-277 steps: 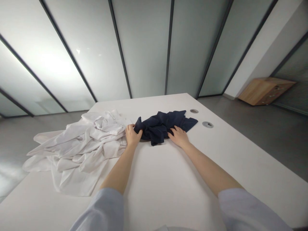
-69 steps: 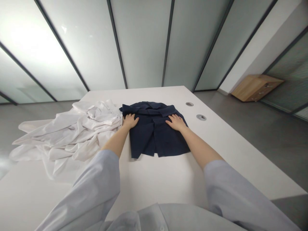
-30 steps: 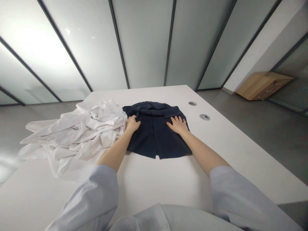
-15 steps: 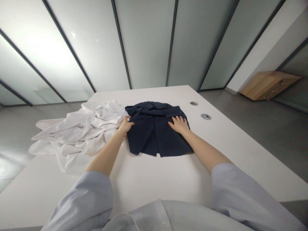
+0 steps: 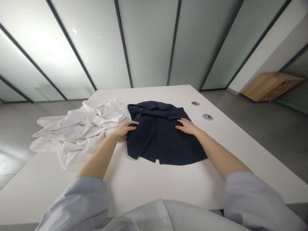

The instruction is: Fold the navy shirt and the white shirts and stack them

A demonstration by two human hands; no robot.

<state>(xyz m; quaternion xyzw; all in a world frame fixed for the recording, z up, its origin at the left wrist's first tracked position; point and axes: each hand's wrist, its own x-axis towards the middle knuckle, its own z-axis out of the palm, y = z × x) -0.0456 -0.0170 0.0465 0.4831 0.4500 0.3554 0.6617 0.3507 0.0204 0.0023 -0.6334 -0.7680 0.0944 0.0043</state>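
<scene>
A dark navy garment (image 5: 157, 136), which looks like a short skirt with a slit in its near hem, lies spread on the white table (image 5: 134, 189). Its upper part is bunched, with a loose band folded across. At the garment's left edge rests my left hand (image 5: 124, 129), thumb and fingers apart on the cloth. My right hand (image 5: 189, 126) lies on the upper right side of it, fingers stretched out. Left of the garment, close to my left hand, is a heap of crumpled white clothes (image 5: 84, 126).
Two round cable grommets (image 5: 207, 117) are set in the tabletop at the right. Frosted glass panels (image 5: 146, 41) stand behind the table. A wooden cabinet (image 5: 264, 85) is on the floor at the far right.
My right hand has moved right and slightly nearer, my left hand slightly nearer. The garment's lower right side now spreads wider, and its hem lies closer to me.
</scene>
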